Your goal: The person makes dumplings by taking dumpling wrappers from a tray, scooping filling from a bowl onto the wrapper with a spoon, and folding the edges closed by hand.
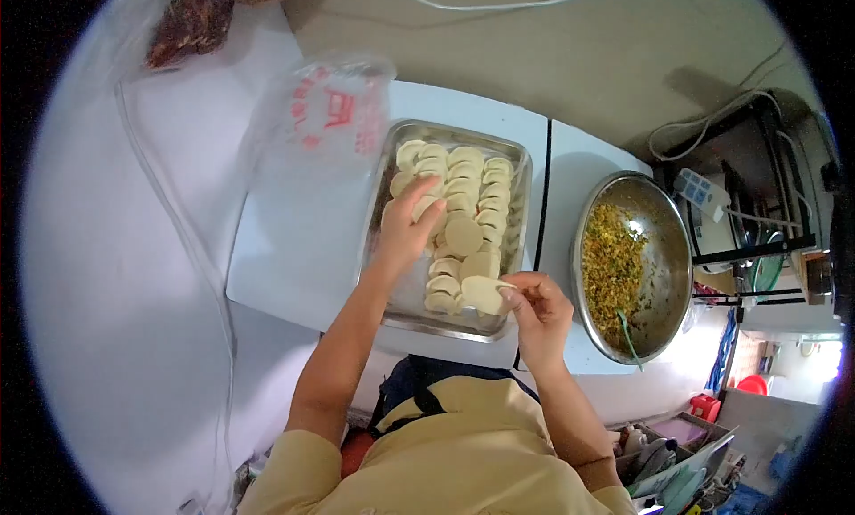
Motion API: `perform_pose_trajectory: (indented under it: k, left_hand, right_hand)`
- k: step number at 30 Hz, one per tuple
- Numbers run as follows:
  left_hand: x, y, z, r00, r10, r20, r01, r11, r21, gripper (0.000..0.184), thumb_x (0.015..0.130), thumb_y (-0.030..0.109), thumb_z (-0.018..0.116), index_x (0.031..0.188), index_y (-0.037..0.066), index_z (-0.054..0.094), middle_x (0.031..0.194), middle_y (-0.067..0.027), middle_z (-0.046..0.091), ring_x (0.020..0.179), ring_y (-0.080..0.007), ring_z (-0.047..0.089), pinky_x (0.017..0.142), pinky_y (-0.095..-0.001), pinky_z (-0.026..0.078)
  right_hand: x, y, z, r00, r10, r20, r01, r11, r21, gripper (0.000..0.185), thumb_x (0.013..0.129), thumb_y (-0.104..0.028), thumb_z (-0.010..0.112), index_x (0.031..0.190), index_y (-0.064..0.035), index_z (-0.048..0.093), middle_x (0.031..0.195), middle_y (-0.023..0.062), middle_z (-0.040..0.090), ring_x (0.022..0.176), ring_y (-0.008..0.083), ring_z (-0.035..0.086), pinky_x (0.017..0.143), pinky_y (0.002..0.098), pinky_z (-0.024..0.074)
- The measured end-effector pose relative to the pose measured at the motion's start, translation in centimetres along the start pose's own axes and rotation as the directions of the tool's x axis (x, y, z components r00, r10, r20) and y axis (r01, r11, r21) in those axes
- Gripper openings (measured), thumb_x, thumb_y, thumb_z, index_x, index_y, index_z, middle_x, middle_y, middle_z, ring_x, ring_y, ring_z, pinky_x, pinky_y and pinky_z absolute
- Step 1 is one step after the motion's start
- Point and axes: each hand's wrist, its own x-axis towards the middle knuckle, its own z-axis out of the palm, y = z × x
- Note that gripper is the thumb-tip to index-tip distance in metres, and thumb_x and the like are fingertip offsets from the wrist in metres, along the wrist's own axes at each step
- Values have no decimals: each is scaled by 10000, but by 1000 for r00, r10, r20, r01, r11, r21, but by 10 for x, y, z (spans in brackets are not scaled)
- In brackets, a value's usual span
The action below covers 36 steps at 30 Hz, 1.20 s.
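A metal tray [403, 303] holds several rows of folded pale dumplings [465, 172], with a few flat round wrappers [464, 236] on top of them. Over the left side of the tray is my left hand [413, 223], its fingers apart and stretched over the dumplings; nothing shows held in it. At the tray's lower right corner, my right hand [532, 308] pinches the edge of a flat dough wrapper [484, 295] between thumb and fingers. The wrapper reaches over the lower end of the tray, partly above the dumplings.
To the right stands a large metal bowl [679, 257] of chopped filling [613, 265], with a green-handled utensil [629, 335] in it. A clear plastic bag with red print [334, 110] lies behind the tray's left side. A black rack [757, 176] stands at the far right.
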Motion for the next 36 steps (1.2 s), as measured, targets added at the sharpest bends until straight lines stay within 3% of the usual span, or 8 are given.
perform_pose_trajectory:
  k: [3, 7, 11, 16, 27, 33, 35, 36]
  left_hand:
    - [-28, 39, 1, 861, -189, 472, 494, 529, -690, 440, 971, 333, 411, 1251, 5, 497, 1217, -103, 562, 1112, -211, 527, 970, -352, 393]
    - [-74, 65, 21, 726, 44, 686, 674, -237, -699, 473, 991, 371, 331, 1326, 46, 405, 1304, -93, 488, 1206, -227, 454, 1040, -389, 330]
    - [-90, 77, 21, 777, 60, 627, 621, -235, -747, 452, 992, 370, 327, 1332, 78, 385, 1317, -77, 465, 1214, -212, 442, 1027, -395, 341]
    - [-98, 81, 16, 762, -28, 647, 644, -68, -762, 455, 998, 380, 312, 1352, 93, 328, 1297, -62, 455, 1182, -193, 463, 997, -400, 370]
    - [-105, 75, 10, 738, -79, 671, 663, -105, -741, 414, 975, 314, 407, 1302, 61, 423, 1285, -75, 499, 1190, -190, 475, 987, -400, 389]
    - [-106, 45, -11, 806, -311, 505, 550, 73, -832, 433, 947, 318, 465, 1254, 13, 468, 1243, -138, 542, 1157, -235, 515, 979, -394, 396]
    - [-106, 34, -19, 832, -461, 310, 466, 276, -841, 481, 932, 370, 483, 1223, -12, 477, 1203, -195, 565, 1133, -271, 539, 977, -402, 401]
    - [-107, 31, -25, 832, -459, 312, 468, 278, -839, 481, 932, 370, 483, 1223, -12, 477, 1203, -195, 565, 1133, -271, 539, 977, -402, 401]
  right_hand:
    - [5, -3, 4, 995, 94, -45, -84, 980, 179, 129, 826, 0, 634, 949, -4, 599, 795, 33, 625, 724, 79, 558, 662, 211, 448]
    - [7, 6, 9, 998, 8, -66, 6, 979, 203, 187, 805, -25, 656, 982, -31, 595, 863, 40, 613, 734, 100, 544, 676, 223, 429]
    - [12, -7, 5, 894, -441, 74, 425, 785, -450, 298, 711, -50, 696, 1001, -69, 632, 1026, 74, 597, 850, 224, 541, 763, 325, 406]
    - [15, -9, 3, 828, -521, 207, 555, 710, -433, 274, 669, -50, 689, 940, -86, 667, 1069, 81, 585, 931, 258, 526, 781, 357, 401]
    - [1, -4, -5, 695, -639, 329, 713, 557, -426, 129, 675, -42, 688, 772, -99, 626, 967, 35, 620, 910, 258, 562, 795, 390, 388]
    - [-13, 9, -14, 840, -408, 358, 473, 874, -114, 85, 818, -46, 631, 890, -60, 589, 900, 68, 654, 868, 229, 608, 805, 399, 450]
    - [-13, 18, -18, 962, 132, 237, -148, 987, 54, 127, 871, -9, 570, 994, -39, 560, 862, 79, 656, 778, 137, 600, 714, 295, 474]
    - [-9, 21, -19, 964, 131, 234, -147, 988, 56, 127, 871, -9, 570, 994, -39, 560, 862, 79, 656, 778, 137, 600, 714, 295, 474]
